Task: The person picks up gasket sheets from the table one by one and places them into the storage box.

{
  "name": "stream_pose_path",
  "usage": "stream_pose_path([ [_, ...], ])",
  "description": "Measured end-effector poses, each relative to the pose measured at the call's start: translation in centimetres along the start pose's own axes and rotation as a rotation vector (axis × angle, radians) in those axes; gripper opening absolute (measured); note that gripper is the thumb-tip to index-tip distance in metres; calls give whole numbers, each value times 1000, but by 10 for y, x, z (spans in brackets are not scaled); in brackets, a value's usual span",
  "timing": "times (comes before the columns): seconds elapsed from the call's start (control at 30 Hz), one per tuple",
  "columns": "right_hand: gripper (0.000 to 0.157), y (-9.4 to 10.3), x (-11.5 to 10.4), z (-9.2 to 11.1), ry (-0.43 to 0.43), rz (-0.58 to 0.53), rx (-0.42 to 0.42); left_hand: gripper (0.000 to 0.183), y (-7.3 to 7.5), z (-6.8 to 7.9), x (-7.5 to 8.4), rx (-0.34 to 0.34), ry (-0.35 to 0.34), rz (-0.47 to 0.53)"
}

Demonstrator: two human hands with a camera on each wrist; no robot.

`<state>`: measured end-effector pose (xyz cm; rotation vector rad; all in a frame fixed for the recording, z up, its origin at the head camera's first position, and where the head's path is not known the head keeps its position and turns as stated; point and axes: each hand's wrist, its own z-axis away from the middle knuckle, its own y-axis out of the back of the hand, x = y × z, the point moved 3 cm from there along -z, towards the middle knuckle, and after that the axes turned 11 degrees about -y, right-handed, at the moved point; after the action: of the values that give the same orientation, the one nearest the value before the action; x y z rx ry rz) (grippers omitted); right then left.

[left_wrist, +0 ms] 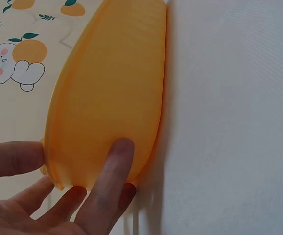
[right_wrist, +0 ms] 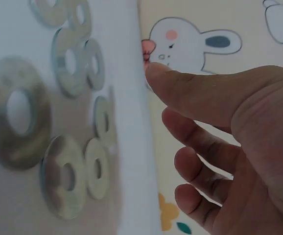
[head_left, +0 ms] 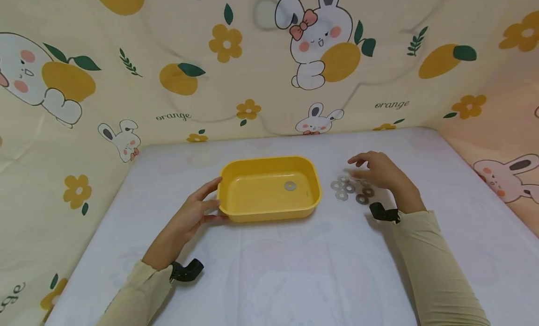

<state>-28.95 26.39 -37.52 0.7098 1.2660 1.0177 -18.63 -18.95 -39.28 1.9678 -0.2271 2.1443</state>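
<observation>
Right of the yellow tray (head_left: 252,190) the left hand (head_left: 193,210) pinches, the loosely spread right hand (head_left: 376,170) should take washers (head_left: 345,187) by their rims.

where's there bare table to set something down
Bare table lies in front of the yellow tray, between the sleeves, and behind it, before the patterned backdrop. It's crowded right of the tray: washers lie by the right hand.
</observation>
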Motion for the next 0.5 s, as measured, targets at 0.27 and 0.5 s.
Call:
stream_pose_path([
  [0.27, 39, -8, 10, -5, -87, 22, -51, 64, 0, -1, -1, 11, 8, -7],
  [0.5, 42, -16, 18, -10, -122, 28, -54, 64, 0, -3, -2, 25, 23, 5],
])
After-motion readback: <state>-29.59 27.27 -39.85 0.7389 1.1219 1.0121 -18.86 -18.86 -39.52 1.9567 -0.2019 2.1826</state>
